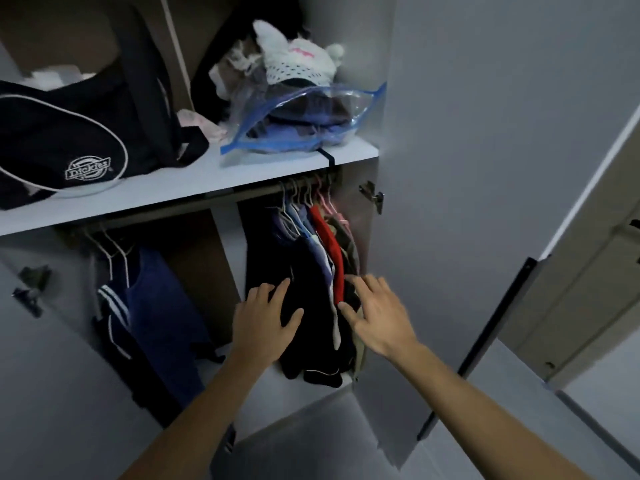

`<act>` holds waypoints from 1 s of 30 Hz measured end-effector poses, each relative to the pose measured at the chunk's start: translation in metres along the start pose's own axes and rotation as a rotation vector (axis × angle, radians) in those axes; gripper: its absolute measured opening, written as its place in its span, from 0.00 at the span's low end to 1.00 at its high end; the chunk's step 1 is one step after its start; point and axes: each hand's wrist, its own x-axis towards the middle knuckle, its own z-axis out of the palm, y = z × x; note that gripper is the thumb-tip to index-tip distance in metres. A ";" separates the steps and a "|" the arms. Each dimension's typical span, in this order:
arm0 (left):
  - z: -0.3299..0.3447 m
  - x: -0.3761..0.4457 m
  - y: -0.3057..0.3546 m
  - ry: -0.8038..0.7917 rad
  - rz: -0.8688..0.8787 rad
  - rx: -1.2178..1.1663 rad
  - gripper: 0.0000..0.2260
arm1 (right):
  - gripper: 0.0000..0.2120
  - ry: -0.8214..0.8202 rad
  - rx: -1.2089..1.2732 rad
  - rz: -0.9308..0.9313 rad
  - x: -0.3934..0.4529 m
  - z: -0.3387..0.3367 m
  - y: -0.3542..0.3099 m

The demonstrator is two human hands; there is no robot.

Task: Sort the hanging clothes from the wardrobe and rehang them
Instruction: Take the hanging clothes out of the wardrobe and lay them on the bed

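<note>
**Hands at the packed rail**

Left hand [265,318] rests flat, fingers spread, on the black garment [308,306]. Right hand [379,315], fingers wide, touches the red shirt [330,251]. Tugging fabric here could likely slip crowded hangers [304,192] off the rail.

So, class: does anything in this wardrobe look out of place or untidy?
Yes. On the shelf, the plastic bag of clothes overhangs the front edge, with a white hat piled loosely on top. Below, the hanging clothes are crammed against the right wall, leaving the rail's middle bare.
</note>
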 end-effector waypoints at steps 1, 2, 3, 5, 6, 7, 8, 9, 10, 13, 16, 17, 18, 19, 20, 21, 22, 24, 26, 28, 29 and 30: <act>0.004 0.009 -0.006 -0.004 -0.019 0.006 0.35 | 0.27 -0.005 0.007 -0.018 0.015 0.005 0.003; 0.008 0.017 -0.012 -0.008 -0.040 0.007 0.35 | 0.27 -0.011 0.014 -0.036 0.031 0.010 0.007; 0.011 0.026 -0.017 -0.013 -0.062 0.003 0.35 | 0.27 -0.019 0.022 -0.052 0.046 0.015 0.010; 0.017 0.042 -0.024 -0.026 -0.096 -0.002 0.35 | 0.26 -0.030 0.042 -0.078 0.075 0.025 0.016; 0.019 0.049 -0.026 -0.031 -0.107 -0.004 0.35 | 0.26 -0.035 0.056 -0.086 0.087 0.029 0.018; 0.022 0.055 -0.028 -0.035 -0.116 -0.004 0.35 | 0.26 -0.040 0.068 -0.095 0.099 0.035 0.020; 0.024 0.061 -0.029 -0.038 -0.124 -0.001 0.35 | 0.25 -0.044 0.077 -0.106 0.109 0.040 0.022; 0.026 0.068 -0.032 -0.042 -0.132 -0.002 0.35 | 0.25 -0.046 0.084 -0.115 0.118 0.046 0.024; 0.028 0.074 -0.034 -0.047 -0.142 -0.006 0.36 | 0.25 -0.050 0.088 -0.121 0.126 0.052 0.024; 0.036 0.092 -0.044 -0.055 -0.161 -0.012 0.36 | 0.24 -0.059 0.093 -0.133 0.144 0.067 0.023; 0.045 0.112 -0.058 -0.064 -0.171 -0.020 0.36 | 0.23 -0.047 0.075 -0.139 0.162 0.080 0.020; 0.048 0.120 -0.063 -0.073 -0.172 -0.028 0.37 | 0.23 -0.043 0.069 -0.132 0.168 0.086 0.020; 0.052 0.128 -0.066 -0.086 -0.170 -0.039 0.38 | 0.23 -0.040 0.059 -0.120 0.174 0.092 0.020; 0.055 0.137 -0.070 -0.100 -0.166 -0.053 0.39 | 0.23 -0.032 0.044 -0.107 0.180 0.099 0.019; 0.059 0.145 -0.073 -0.114 -0.162 -0.067 0.39 | 0.23 -0.021 0.026 -0.097 0.186 0.105 0.018; 0.063 0.154 -0.076 -0.129 -0.156 -0.075 0.39 | 0.23 -0.007 0.004 -0.086 0.192 0.111 0.017; 0.068 0.163 -0.080 -0.144 -0.145 -0.076 0.38 | 0.22 0.005 -0.021 -0.069 0.198 0.117 0.016; 0.078 0.182 -0.089 -0.165 -0.107 -0.068 0.39 | 0.22 0.020 -0.068 -0.023 0.209 0.129 0.014; 0.089 0.199 -0.097 -0.173 -0.068 -0.061 0.41 | 0.22 0.031 -0.104 0.024 0.218 0.142 0.012; 0.100 0.216 -0.104 -0.170 -0.043 -0.066 0.40 | 0.22 0.034 -0.151 0.049 0.225 0.153 0.010; 0.104 0.224 -0.106 -0.174 -0.034 -0.073 0.39 | 0.21 0.034 -0.173 0.058 0.229 0.158 0.009; 0.108 0.232 -0.108 -0.181 -0.024 -0.081 0.38 | 0.21 0.037 -0.190 0.068 0.231 0.162 0.008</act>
